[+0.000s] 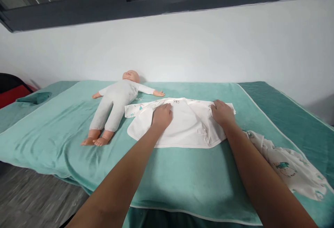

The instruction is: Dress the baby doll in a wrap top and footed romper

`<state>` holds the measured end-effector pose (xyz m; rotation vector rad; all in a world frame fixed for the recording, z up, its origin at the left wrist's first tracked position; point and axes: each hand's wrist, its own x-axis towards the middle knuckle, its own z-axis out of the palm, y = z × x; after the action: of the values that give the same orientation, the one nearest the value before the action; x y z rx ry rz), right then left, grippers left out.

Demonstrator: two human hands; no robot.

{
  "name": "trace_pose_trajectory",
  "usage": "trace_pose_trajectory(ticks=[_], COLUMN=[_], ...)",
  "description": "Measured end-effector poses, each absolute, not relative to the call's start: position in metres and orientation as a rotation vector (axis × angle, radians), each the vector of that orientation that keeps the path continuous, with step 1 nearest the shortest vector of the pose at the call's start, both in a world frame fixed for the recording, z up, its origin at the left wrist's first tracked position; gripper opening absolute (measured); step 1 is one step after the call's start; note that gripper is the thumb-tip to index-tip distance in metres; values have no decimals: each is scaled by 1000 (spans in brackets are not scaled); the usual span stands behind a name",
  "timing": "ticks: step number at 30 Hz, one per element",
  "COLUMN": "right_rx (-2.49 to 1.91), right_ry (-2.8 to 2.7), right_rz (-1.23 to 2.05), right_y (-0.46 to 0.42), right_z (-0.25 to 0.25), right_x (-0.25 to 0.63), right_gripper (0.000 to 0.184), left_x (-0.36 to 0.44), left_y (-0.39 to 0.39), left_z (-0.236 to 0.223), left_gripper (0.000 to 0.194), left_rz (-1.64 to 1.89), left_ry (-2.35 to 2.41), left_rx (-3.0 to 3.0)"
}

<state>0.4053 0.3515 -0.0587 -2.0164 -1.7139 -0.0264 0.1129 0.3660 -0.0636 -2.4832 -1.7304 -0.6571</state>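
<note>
A white baby garment (186, 125) lies spread out on the green towel (169, 182) that covers the table. My left hand (162, 115) rests on its left part, knuckles up, fingers curled down onto the cloth. My right hand (221, 112) presses on its right part near the sleeve, fingers bent over the fabric. A baby doll (114, 103) in a pale one-piece suit lies on its back just left of the garment, one arm reaching toward it.
A second white printed cloth (289, 167) lies crumpled at the right by my right forearm. A white wall (208, 47) rises behind the table. Red and black objects (12, 89) sit at the far left. Grey floor (31, 200) shows lower left.
</note>
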Motion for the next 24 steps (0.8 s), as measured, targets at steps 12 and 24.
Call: trace_pose_trajectory(ticks=[12,24], right_rx=[-1831,-1714], right_ry=[-1466,-1585], right_rz=[231,855], right_y=[323,303], right_z=[-45,-19], right_x=[385,404], right_gripper=[35,36], left_x=[113,111], left_y=[365,367], left_z=[-63,-65], left_gripper=[38,36], left_rz=[-698,-755], left_ry=[-1735,-1739], left_rx=[-2500,-2501])
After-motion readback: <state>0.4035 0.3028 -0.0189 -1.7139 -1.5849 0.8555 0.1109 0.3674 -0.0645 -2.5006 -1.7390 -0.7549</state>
